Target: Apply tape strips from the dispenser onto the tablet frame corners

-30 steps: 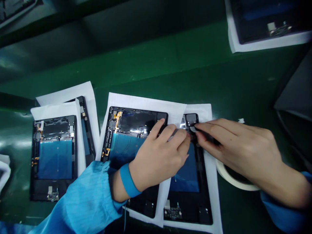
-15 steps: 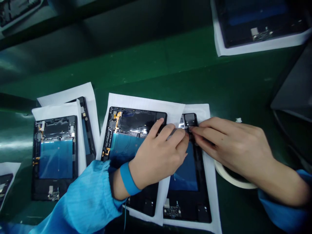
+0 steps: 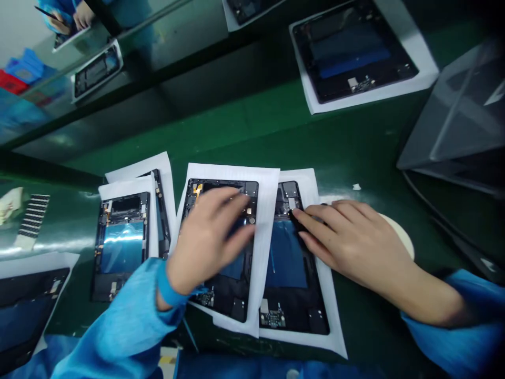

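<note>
My left hand, blurred by motion, hovers over an opened tablet with its thumb and fingers apart and nothing visible in it. To its right, partly under that tablet's white sheet, lies a second opened tablet. My right hand rests at this tablet's upper right edge. Its index fingertip touches the inside beside a small light patch, and the thumb lies lower on the frame. Both tablets show a blue panel and a small circuit board near the bottom.
More opened tablets lie on sheets at left, lower left and far right. A cream tape roll is partly behind my right hand. A grey box-like object and cable stand right. Across the bench, another person's hands work.
My left hand has moved left, away from the right tablet, and its fingers have spread. My right hand's pinch has loosened onto the tablet edge. The view has shifted, showing more on the left.
</note>
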`<action>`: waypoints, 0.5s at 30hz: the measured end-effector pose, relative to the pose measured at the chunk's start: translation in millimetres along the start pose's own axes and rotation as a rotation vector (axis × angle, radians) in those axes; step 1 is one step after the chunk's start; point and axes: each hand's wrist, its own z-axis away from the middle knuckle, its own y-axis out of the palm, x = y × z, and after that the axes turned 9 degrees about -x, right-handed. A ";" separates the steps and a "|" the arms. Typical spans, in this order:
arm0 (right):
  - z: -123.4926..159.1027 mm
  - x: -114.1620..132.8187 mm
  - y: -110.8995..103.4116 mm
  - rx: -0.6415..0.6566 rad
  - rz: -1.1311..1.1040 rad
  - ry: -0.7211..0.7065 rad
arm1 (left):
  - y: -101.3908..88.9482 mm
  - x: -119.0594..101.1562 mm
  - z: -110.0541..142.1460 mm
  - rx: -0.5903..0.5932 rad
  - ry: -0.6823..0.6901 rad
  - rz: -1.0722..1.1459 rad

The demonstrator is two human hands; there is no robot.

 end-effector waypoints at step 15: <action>-15.8 60.2 13.3 0.006 -0.367 0.045 | -46.3 75.0 9.5 0.201 -1.084 0.370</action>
